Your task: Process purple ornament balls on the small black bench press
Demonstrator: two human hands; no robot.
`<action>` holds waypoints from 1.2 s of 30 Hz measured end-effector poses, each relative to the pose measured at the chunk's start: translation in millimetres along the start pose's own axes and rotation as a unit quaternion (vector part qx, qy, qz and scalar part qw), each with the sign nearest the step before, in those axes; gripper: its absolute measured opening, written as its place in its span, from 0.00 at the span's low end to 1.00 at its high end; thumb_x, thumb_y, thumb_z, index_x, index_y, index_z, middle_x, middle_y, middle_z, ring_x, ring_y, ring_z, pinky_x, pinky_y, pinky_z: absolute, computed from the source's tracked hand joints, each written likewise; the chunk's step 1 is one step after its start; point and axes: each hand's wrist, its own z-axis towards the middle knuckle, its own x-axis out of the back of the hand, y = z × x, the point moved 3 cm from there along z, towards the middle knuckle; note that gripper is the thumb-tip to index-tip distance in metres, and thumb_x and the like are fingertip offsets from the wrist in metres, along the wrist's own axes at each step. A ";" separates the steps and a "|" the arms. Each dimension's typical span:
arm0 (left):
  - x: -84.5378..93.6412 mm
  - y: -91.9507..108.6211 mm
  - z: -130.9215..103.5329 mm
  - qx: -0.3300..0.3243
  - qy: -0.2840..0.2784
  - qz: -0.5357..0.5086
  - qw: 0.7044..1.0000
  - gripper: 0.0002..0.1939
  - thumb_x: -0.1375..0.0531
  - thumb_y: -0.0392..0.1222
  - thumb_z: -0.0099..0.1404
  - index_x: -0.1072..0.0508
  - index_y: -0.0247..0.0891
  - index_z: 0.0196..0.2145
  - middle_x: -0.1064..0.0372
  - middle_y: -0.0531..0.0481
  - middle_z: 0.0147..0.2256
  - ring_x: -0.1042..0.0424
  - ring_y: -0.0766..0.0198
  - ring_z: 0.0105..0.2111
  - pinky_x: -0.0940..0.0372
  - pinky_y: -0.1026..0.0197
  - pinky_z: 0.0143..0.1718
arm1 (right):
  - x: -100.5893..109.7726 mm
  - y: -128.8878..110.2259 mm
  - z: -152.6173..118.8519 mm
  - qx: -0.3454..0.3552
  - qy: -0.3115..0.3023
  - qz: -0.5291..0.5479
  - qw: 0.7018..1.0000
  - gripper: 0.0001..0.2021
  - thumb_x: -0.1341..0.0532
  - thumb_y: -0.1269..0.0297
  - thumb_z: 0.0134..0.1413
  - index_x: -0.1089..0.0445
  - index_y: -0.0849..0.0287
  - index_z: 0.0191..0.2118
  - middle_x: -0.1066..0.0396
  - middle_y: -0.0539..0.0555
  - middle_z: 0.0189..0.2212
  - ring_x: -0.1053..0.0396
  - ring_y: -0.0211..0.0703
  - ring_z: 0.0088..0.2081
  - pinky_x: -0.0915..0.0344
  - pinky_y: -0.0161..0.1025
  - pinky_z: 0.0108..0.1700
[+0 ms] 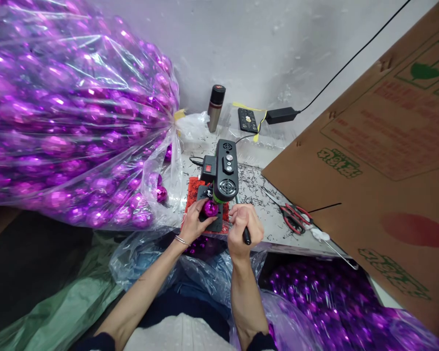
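Observation:
My left hand (195,221) is closed around the sides of a shiny purple ball (210,208). The ball sits on the dark base of a small black bench machine (227,168), just below its green-rimmed head. Wrapped round the black-tipped lever (246,237) at the machine's right side is my right hand (246,226). Beneath the machine lies a red mat (193,187). The underside of the ball is hidden by my fingers.
A big clear bag of purple balls (80,122) bulges at the left, its neck tied. Scissors (294,218) lie right of the machine, beside a large cardboard box (380,161). Behind stand a bottle (215,108) and a phone (248,120). More purple balls (314,292) are below the table.

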 end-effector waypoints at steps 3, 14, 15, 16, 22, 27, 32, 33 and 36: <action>-2.3 -1.3 -0.9 -0.015 0.000 -0.003 1.000 0.32 0.30 0.51 0.65 0.30 0.42 0.63 0.23 0.40 0.55 0.24 0.47 0.56 0.30 0.43 0.59 | 0.1 0.6 -1.2 0.002 -0.002 0.002 1.000 0.14 0.47 0.72 0.69 0.34 0.55 0.30 0.33 0.47 0.24 0.31 0.37 0.29 0.35 0.38 0.33; -4.6 -3.0 -1.1 -0.017 -0.004 0.015 1.000 0.31 0.31 0.53 0.66 0.30 0.42 0.63 0.24 0.39 0.55 0.24 0.47 0.57 0.33 0.42 0.61 | -1.8 12.0 -26.3 0.021 0.015 -0.038 0.999 0.16 0.48 0.70 0.69 0.35 0.55 0.27 0.32 0.47 0.24 0.29 0.37 0.29 0.34 0.37 0.33; -4.5 -2.7 -1.0 -0.018 -0.002 0.014 1.000 0.31 0.31 0.53 0.66 0.30 0.42 0.63 0.24 0.39 0.55 0.24 0.47 0.56 0.33 0.42 0.61 | -2.1 12.3 -27.1 0.019 0.016 -0.038 0.999 0.16 0.48 0.70 0.69 0.36 0.55 0.27 0.32 0.47 0.24 0.29 0.37 0.29 0.34 0.37 0.33; -4.5 -2.3 -0.9 -0.019 0.000 0.012 1.000 0.31 0.31 0.53 0.66 0.30 0.42 0.62 0.24 0.39 0.55 0.24 0.47 0.56 0.33 0.43 0.60 | -2.5 12.4 -27.6 0.018 0.016 -0.037 0.999 0.17 0.48 0.70 0.70 0.36 0.55 0.27 0.32 0.47 0.24 0.29 0.37 0.29 0.34 0.37 0.33; -5.3 -1.6 -0.1 -0.011 -0.007 -0.008 1.000 0.30 0.32 0.53 0.67 0.30 0.42 0.62 0.24 0.39 0.55 0.25 0.48 0.57 0.33 0.44 0.60 | -4.0 14.8 -31.4 0.019 0.018 -0.032 0.999 0.16 0.49 0.70 0.70 0.36 0.55 0.28 0.32 0.47 0.25 0.29 0.37 0.30 0.33 0.37 0.34; -5.9 -3.0 -0.9 -0.007 -0.010 -0.015 1.000 0.30 0.32 0.54 0.67 0.30 0.41 0.62 0.24 0.39 0.55 0.25 0.48 0.57 0.33 0.44 0.60 | -4.4 20.4 -38.0 0.030 0.017 -0.031 0.999 0.15 0.49 0.69 0.70 0.35 0.55 0.29 0.31 0.48 0.27 0.29 0.37 0.30 0.33 0.38 0.34; -6.7 -3.6 -1.6 -0.006 -0.005 -0.005 1.000 0.29 0.32 0.52 0.67 0.30 0.41 0.62 0.24 0.39 0.55 0.25 0.48 0.56 0.33 0.45 0.59 | -6.9 27.1 -43.7 0.049 0.014 -0.033 0.998 0.15 0.50 0.68 0.71 0.36 0.55 0.30 0.31 0.48 0.27 0.30 0.36 0.30 0.34 0.37 0.34; -6.7 -3.5 -1.6 -0.008 -0.005 0.000 1.000 0.29 0.32 0.52 0.67 0.30 0.42 0.62 0.24 0.40 0.55 0.25 0.48 0.56 0.32 0.45 0.59 | -7.9 28.9 -45.1 0.058 0.016 -0.029 0.998 0.15 0.50 0.67 0.72 0.36 0.55 0.30 0.31 0.48 0.27 0.30 0.36 0.30 0.34 0.36 0.34; -5.9 -2.6 -1.7 -0.020 -0.002 0.017 1.000 0.30 0.32 0.51 0.67 0.31 0.42 0.63 0.24 0.40 0.54 0.25 0.48 0.56 0.32 0.45 0.59 | -11.0 35.1 -49.9 0.085 0.028 -0.024 0.996 0.16 0.50 0.67 0.72 0.37 0.55 0.30 0.30 0.48 0.28 0.31 0.35 0.29 0.33 0.37 0.35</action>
